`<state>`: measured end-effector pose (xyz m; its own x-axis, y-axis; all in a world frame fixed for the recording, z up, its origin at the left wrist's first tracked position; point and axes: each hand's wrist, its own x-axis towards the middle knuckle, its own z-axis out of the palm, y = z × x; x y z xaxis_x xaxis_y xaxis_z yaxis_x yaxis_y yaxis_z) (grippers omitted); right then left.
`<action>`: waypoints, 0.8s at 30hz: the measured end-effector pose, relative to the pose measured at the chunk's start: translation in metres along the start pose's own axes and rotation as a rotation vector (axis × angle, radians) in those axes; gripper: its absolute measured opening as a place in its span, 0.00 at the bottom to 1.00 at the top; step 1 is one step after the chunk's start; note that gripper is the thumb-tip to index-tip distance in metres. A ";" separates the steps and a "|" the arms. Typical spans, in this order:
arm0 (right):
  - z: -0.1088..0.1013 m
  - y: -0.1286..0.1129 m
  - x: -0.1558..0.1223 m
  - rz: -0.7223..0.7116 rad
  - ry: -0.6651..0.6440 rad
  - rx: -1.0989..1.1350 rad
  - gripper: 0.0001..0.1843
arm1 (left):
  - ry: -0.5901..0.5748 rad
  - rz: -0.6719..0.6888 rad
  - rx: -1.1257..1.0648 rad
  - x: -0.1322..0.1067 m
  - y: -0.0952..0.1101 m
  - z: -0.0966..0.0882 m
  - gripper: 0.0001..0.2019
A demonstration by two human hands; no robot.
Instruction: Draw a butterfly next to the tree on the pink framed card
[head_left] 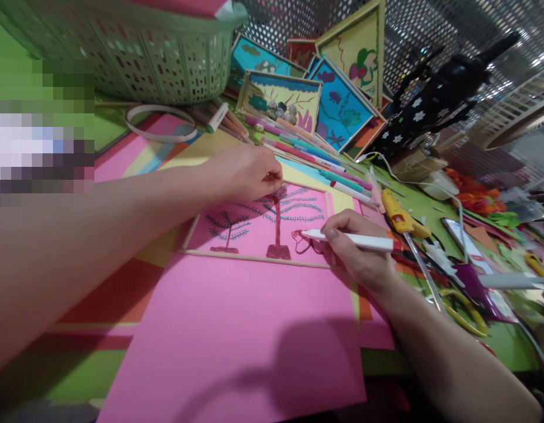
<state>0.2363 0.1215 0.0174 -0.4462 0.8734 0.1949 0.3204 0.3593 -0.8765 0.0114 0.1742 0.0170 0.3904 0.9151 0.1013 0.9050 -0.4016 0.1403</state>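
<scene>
In my right hand (pixel 358 247) is a white felt-tip pen (pixel 373 242) with a red end. Its tip touches a small red outline (pixel 304 239) on pink paper (pixel 249 317). The drawing there, edged by thin wooden sticks (pixel 254 258), has two trees with dark-red trunks (pixel 278 226) and green leafy strokes (pixel 302 208). My left hand (pixel 243 170) rests with curled fingers at the frame's upper edge, over part of the taller tree. What those fingers hold, if anything, is hidden.
Several felt-tip pens (pixel 316 154) lie behind the drawing, before framed pictures (pixel 278 97). A green basket (pixel 166 53) stands at back left, near a white ring (pixel 161 123). To the right are a yellow glue gun (pixel 398 211), yellow-handled scissors (pixel 466 314) and a white cable (pixel 461 217).
</scene>
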 end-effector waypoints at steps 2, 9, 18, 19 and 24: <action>0.000 0.001 0.000 0.011 -0.006 -0.008 0.07 | 0.001 0.013 -0.004 -0.002 0.001 -0.002 0.15; 0.003 -0.002 -0.001 0.090 -0.032 -0.042 0.08 | 0.007 0.024 -0.015 -0.005 0.004 -0.005 0.17; 0.000 0.001 -0.002 0.063 -0.012 -0.030 0.07 | -0.009 0.002 0.017 0.002 0.000 0.002 0.17; 0.000 0.001 -0.002 0.070 -0.008 -0.030 0.07 | -0.009 0.001 0.012 0.002 0.000 0.001 0.17; 0.002 -0.002 -0.001 0.077 -0.020 -0.035 0.08 | -0.004 0.014 -0.013 -0.003 0.003 -0.003 0.17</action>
<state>0.2340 0.1195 0.0178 -0.4357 0.8923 0.1183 0.3830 0.3028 -0.8727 0.0123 0.1701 0.0199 0.4036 0.9095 0.0997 0.8971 -0.4148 0.1521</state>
